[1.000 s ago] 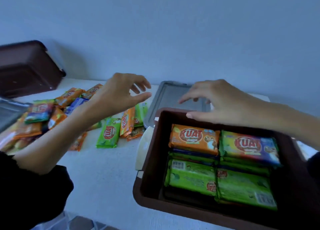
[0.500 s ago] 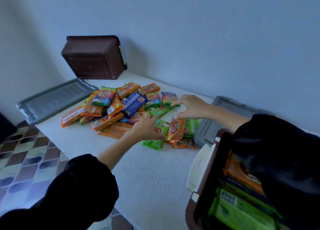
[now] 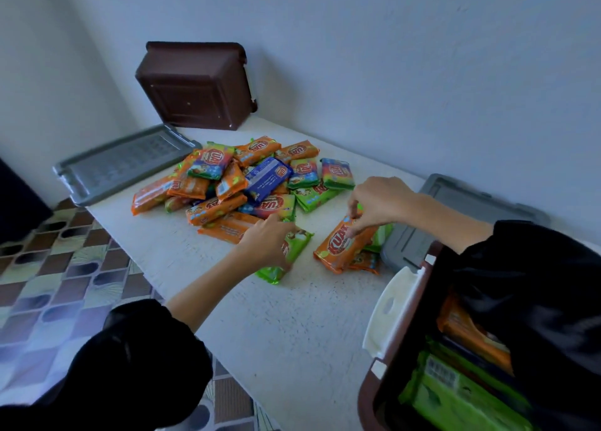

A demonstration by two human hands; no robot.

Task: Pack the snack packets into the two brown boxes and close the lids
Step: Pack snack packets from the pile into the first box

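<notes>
A pile of snack packets [image 3: 240, 183] in orange, green and blue lies on the white table [image 3: 286, 326]. My left hand [image 3: 270, 240] is closed on a green packet [image 3: 292, 252] at the pile's near edge. My right hand [image 3: 377, 203] pinches the top end of an orange packet [image 3: 341, 247] that lies over other packets. One brown box [image 3: 370, 395] stands open at the lower right, partly hidden by my right sleeve, with orange and green packets inside. The second brown box [image 3: 195, 86] lies tipped against the wall at the back.
A grey lid [image 3: 123, 161] overhangs the table's left end. Another grey lid [image 3: 455, 203] lies behind the near box by the wall. A white latch [image 3: 390, 310] sticks out from the near box's left side. Patterned floor tiles show beyond the table's left edge.
The view swung left from the near box to the pile. Both hands went from hovering open over the box to the packets, the left closing on a green one, the right on an orange one.
</notes>
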